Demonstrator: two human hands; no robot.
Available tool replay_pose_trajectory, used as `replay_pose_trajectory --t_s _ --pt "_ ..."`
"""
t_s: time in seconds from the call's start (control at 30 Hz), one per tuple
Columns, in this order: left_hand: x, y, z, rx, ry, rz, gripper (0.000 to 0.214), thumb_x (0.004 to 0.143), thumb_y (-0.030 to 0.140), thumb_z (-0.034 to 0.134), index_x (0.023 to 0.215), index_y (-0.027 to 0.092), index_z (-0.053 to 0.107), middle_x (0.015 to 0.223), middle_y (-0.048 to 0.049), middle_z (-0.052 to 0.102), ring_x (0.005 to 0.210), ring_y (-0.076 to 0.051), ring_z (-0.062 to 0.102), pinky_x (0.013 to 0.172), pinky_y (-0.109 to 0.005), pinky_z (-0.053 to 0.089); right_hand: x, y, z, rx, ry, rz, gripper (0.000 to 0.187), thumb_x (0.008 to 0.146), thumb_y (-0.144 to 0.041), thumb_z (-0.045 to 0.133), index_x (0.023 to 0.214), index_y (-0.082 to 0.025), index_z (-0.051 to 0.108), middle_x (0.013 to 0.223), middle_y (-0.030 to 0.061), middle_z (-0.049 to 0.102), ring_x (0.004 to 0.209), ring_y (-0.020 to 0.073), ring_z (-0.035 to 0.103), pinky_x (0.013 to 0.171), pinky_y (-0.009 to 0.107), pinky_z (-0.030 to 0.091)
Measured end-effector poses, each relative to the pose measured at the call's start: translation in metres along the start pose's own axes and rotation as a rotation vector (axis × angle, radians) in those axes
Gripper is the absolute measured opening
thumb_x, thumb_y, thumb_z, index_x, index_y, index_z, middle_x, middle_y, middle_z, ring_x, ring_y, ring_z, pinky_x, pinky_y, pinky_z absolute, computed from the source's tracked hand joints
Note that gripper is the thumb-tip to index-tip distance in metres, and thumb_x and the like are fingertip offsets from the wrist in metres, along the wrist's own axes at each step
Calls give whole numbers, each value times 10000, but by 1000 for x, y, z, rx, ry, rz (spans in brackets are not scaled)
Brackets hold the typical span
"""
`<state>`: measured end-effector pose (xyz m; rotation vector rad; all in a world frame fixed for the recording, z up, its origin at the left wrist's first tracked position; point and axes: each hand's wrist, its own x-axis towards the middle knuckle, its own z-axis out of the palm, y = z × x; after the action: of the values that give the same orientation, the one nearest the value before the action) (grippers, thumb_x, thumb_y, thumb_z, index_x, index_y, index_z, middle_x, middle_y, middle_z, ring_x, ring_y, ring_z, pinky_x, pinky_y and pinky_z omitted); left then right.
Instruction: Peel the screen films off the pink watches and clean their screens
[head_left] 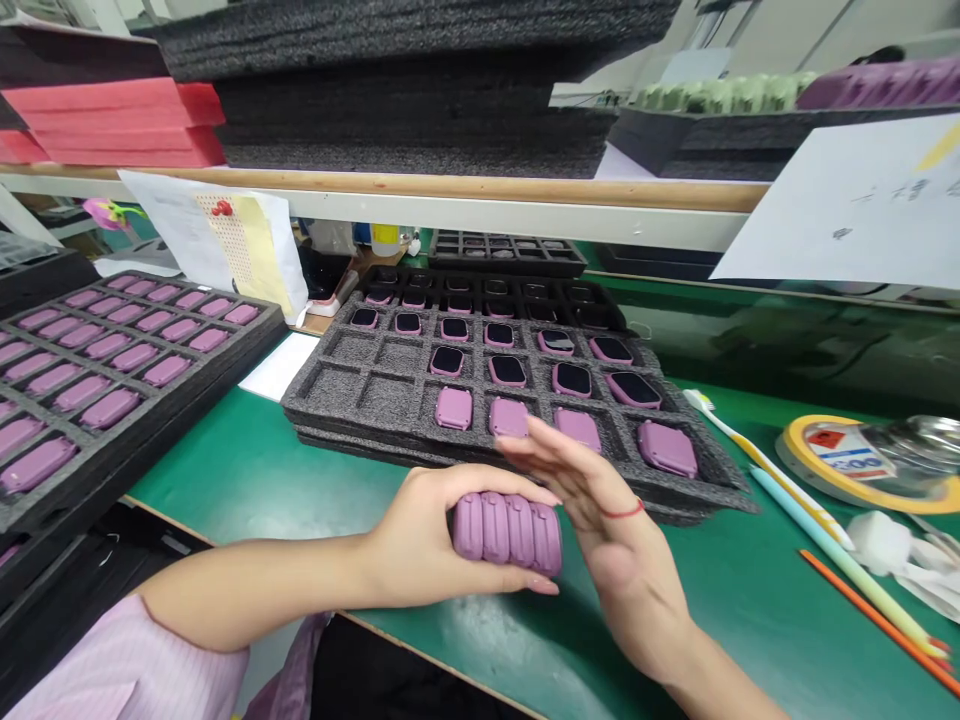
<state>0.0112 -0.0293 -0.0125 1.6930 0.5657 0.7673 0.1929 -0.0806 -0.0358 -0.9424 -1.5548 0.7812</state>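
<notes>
My left hand (420, 540) grips a row of several purple smartwatch cases (508, 530) pressed side by side, thumb on one side and fingers on the other. To the right of that row, my right hand (626, 560) is open with fingers extended and holds nothing I can see. Behind both hands lies a black foam tray (330, 408) with square pockets. Its middle rows hold watches with dark screens (507, 370); along the front row, purple cases (454, 408) show no screen. Several pockets at its left are bare.
Another foam tray (259, 335) of purple cases stands at left. A toothbrush (772, 465), light-blue stick (817, 530), orange stick (870, 610) and yellow tape roll (799, 465) lie at right on the green table (495, 665). A shelf edge (465, 212) with stacked foam crosses behind.
</notes>
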Motion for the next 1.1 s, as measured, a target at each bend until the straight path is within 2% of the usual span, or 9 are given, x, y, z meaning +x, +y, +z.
replay_pose_trajectory --t_s 0.13,0.4,0.53,0.7,0.77,0.83,0.9,1.0,1.1 --pt "0 -3 -1 58 -50 92 435 741 316 844 1145 221 713 1155 -34 754 1117 -215 692 1028 -310 505 6 4 -2 201 -15 238 632 940 -730 365 1259 -279 672 1140 81 755 1044 276 724 919 406 599" --pt "-1 -6 0 123 -62 179 375 775 251 803 1137 219 708 1181 -32 749 1128 -203 686 1029 -293 492 1 8 3 315 -133 439 720 897 -787 380 1344 -265 593 1307 108 685 1133 304 694 976 466 564" --pt "0 -7 1 171 -59 224 334 792 253 789 1118 240 714 1154 -28 758 1129 -216 682 1046 -334 467 3 4 8 389 -128 378 795 795 -768 611 1395 -255 521 1305 126 687 1179 322 675 969 468 576" --pt "2 -13 4 113 -103 329 247 886 372 709 1085 228 732 1197 -86 721 1180 -242 642 1078 -368 454 5 -9 13 104 -84 261 1051 647 -637 842 1512 -259 381 1292 124 691 1202 315 664 993 437 582" --pt "2 -17 4 154 -93 357 347 884 338 705 1218 248 676 1302 -103 642 1290 -260 552 1126 -388 418 3 -9 14 -44 -1 193 1042 662 -558 870 1530 -275 367 1455 129 571 1262 325 620 1008 442 576" --pt "0 -20 4 206 -84 379 597 856 250 706 1417 291 507 1429 -107 523 1419 -284 407 1189 -433 349 0 -8 14 -153 68 122 1045 677 -472 886 1549 -287 341 1535 123 484 1269 332 613 1005 441 580" --pt "-1 -21 4 232 -71 386 852 797 198 743 1523 326 317 1521 -105 412 1501 -312 259 1232 -492 266 -3 -5 14 -201 103 56 1094 680 -430 893 1577 -288 283 1399 113 620 1161 318 685 984 440 595" --pt "-2 -16 4 77 -82 196 1161 671 219 871 1563 321 136 1595 -137 297 1517 -346 223 1231 -532 261 -5 -3 13 -220 138 -26 1114 698 -403 889 1594 -289 238 1074 62 766 973 301 755 951 464 614" --pt "0 -9 4 -297 -211 -137 1165 668 268 891 1554 281 134 1496 -179 448 1371 -334 489 1111 -507 447 -3 -3 10 -239 135 -86 1045 753 -397 856 1593 -302 242 1100 74 760 1070 330 727 995 509 589"
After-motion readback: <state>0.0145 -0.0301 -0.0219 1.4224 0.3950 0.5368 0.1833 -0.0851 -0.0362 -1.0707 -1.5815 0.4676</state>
